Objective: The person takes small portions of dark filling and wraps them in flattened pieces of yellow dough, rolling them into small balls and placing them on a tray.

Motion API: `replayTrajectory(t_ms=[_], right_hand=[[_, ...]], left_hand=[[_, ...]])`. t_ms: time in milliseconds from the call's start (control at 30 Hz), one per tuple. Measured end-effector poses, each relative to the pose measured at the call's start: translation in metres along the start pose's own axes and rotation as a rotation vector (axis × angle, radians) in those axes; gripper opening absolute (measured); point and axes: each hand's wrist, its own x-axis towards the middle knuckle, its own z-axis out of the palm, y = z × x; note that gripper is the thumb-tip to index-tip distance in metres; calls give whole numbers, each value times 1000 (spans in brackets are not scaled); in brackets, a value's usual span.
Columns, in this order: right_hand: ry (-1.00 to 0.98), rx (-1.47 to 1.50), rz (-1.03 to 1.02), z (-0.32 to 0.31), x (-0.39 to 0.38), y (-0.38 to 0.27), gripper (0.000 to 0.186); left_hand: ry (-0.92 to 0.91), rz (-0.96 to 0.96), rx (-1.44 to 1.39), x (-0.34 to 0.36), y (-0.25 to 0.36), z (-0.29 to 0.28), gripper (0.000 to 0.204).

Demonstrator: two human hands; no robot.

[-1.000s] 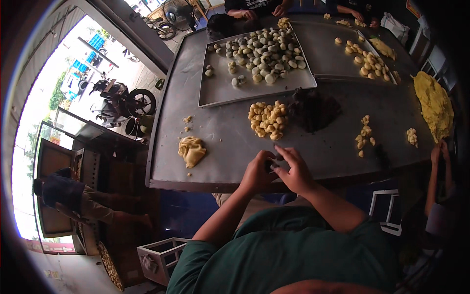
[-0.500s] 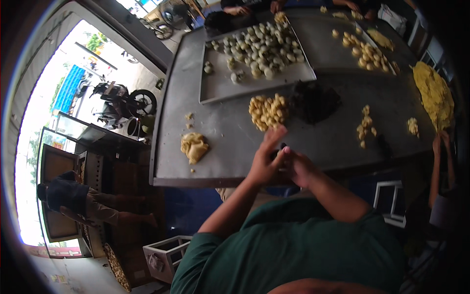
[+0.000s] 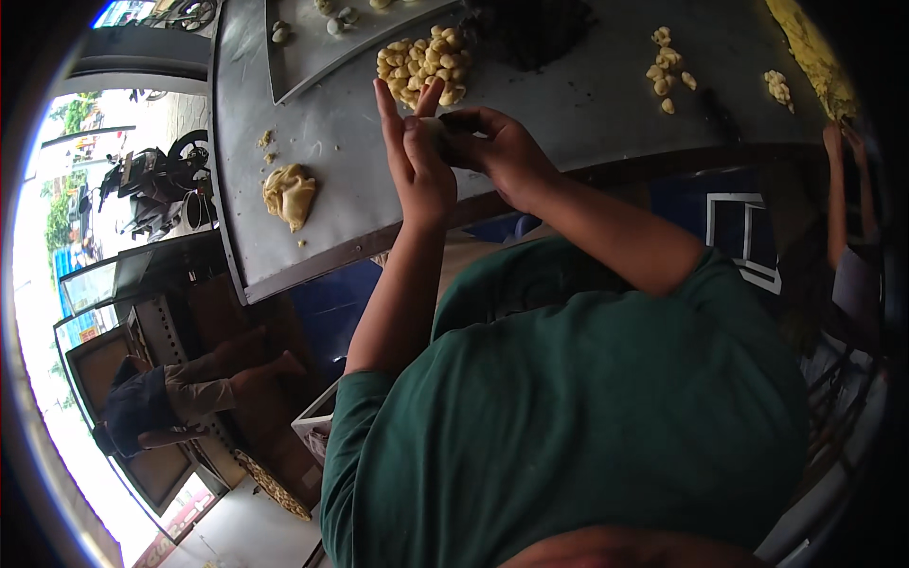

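My left hand (image 3: 417,170) is raised over the near table edge, with fingers stretched upward and the thumb bent in against a small pale dough piece (image 3: 434,129). My right hand (image 3: 507,156) curls its fingers round the other side of this piece, and dark stains show on those fingers. Much of the piece is hidden between the hands. Just beyond them lies a heap of small yellowish dough balls (image 3: 423,64). To its right sits a dark, crumbly mound (image 3: 530,33). A larger smooth dough lump (image 3: 289,197) rests to the left.
A metal tray (image 3: 327,66) with several pale balls stands at the far left of the metal table (image 3: 350,204). Small dough clusters (image 3: 666,71) and a yellow dough mass (image 3: 814,62) lie right, near another person's hands (image 3: 841,137). Another person (image 3: 156,402) stands at the left.
The view has tilted down and shifted, so the table now appears higher and farther left. My hands have risen from the table edge, and the pale piece now shows between them.
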Motion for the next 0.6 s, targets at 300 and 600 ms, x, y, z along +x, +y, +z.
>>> replayTrajectory(t_ms=[300, 600], right_hand=[[0, -528, -278, -19, 3, 13, 32], [-56, -943, -408, -36, -1, 13, 41]], left_hand=[[19, -54, -11, 1, -20, -1, 57], [-52, -74, 32, 3, -34, -17, 76]])
